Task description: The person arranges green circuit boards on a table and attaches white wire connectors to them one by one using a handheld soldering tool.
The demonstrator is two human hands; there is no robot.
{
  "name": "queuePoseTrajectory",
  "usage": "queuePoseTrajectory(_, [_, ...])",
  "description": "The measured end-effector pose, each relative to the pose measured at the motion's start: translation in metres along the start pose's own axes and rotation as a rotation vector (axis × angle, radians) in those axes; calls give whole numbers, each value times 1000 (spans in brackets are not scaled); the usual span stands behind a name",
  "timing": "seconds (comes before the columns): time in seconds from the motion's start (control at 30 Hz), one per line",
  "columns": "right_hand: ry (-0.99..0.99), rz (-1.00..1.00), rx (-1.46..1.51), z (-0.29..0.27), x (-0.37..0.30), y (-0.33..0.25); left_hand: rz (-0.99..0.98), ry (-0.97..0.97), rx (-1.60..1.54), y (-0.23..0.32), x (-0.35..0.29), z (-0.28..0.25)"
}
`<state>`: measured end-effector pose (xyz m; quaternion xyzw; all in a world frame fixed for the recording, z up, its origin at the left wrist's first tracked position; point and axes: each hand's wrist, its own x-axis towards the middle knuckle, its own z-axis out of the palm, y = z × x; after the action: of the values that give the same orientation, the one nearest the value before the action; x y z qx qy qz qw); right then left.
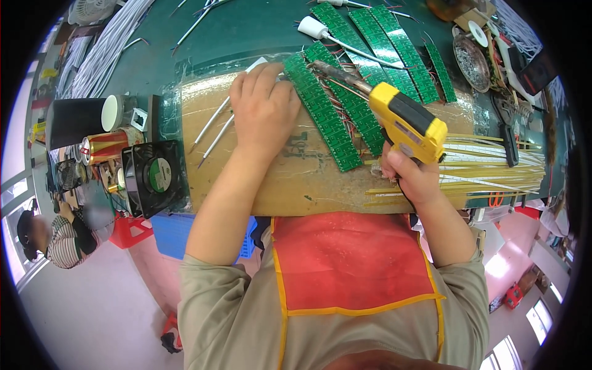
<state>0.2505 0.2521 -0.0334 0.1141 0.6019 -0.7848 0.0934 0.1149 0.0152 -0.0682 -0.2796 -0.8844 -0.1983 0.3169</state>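
We note the right hand (412, 176) clamped around the grip of a yellow soldering gun (407, 123), its fingers wrapped tight on the handle. The gun's metal tip (330, 69) slants up and to the left, resting over the upper ends of two green circuit strips (333, 111) that lie side by side on a brown cardboard sheet (290, 179). Thin red and white wires show between the two strips. The left hand (264, 108) lies palm down on the cardboard, its fingers curled together and pressing on the top end of the nearer strip, touching it. Just left of that hand, two thin white rods (213, 129) lie slanted on the cardboard. A bundle of yellow strips (493, 163) lies to the right of the gun hand. More green strips (382, 43) lie further back on the green counter (246, 31). At the cardboard's left edge stands a black fan (151, 179), with a black cylinder (80, 117) beyond it.
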Motion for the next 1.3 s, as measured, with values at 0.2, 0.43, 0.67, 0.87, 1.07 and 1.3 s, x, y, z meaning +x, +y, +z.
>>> queuePoseTrajectory(0.2, [5,65,-67,13,6,-11,-1,7,-25,-2,-1,2])
queuePoseTrajectory(0.43, [-16,64,-178,20,11,-9,-19,-6,-41,-2,-2,2])
queuePoseTrajectory(0.67, [13,81,-194,23,13,-13,-14,-3,-27,-2,-1,2])
queuePoseTrajectory(0.87, [-5,93,-251,19,14,-9,-9,3,-24,-2,-2,4])
queuePoseTrajectory(1.07, [27,95,-199,24,14,-13,-10,-3,-31,-2,-2,3])
queuePoseTrajectory(1.3, [10,109,-226,22,14,-13,-10,-1,-23,-2,-2,3])
